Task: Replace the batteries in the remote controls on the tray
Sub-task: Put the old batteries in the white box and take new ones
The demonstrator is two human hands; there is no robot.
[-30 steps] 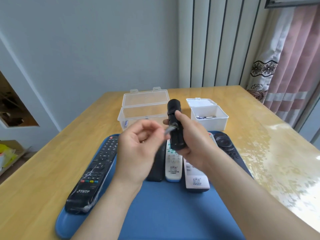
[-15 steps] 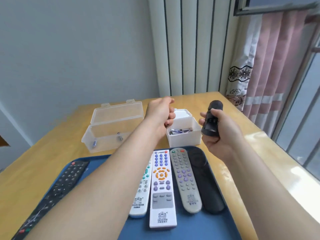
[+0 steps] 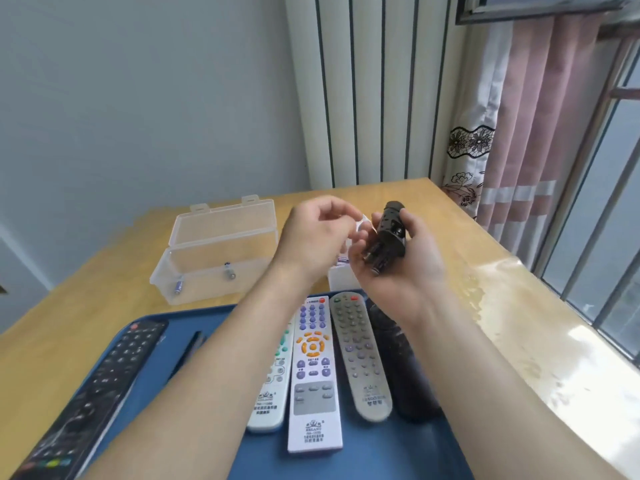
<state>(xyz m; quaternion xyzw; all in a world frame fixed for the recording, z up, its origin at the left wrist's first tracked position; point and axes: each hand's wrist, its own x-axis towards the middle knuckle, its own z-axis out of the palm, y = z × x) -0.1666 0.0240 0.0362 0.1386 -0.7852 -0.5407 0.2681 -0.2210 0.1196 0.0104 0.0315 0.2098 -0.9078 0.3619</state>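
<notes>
blue tray (image 3: pixel 381 459): our landmark, lying on the wooden worktop (image 3: pixel 519 306) beneath both forearms.
held remote (image 3: pixel 389 233): black and short, raised above the far right corner of the blue tray, its top end tilted away from us; its surface detail is blurred.
right hand (image 3: pixel 412 268): above the same corner, grip clenched round the held remote, palm beneath it and fingers curled up its side.
left hand (image 3: pixel 311 233): above the tray's far edge, just beside the held remote; the fingers curl toward the thumb, and we cannot tell whether this grip encloses anything.
resting remotes: five lie lengthwise on the blue tray. From its left edge we find a long black remote (image 3: pixel 97 393), a white remote (image 3: pixel 273 386), an orange-keyed remote (image 3: pixel 313 375), a grey remote (image 3: pixel 360 355) and a dark remote (image 3: pixel 405 368).
thin dark strip (image 3: pixel 187 355): on the tray, between the long black remote and the left forearm.
clear box (image 3: pixel 214 268): beyond the tray's far left edge, lid standing open, two batteries (image 3: pixel 178 287) inside.
small white box (image 3: pixel 341 280): beyond the tray's far edge, mostly hidden by the hands.
</notes>
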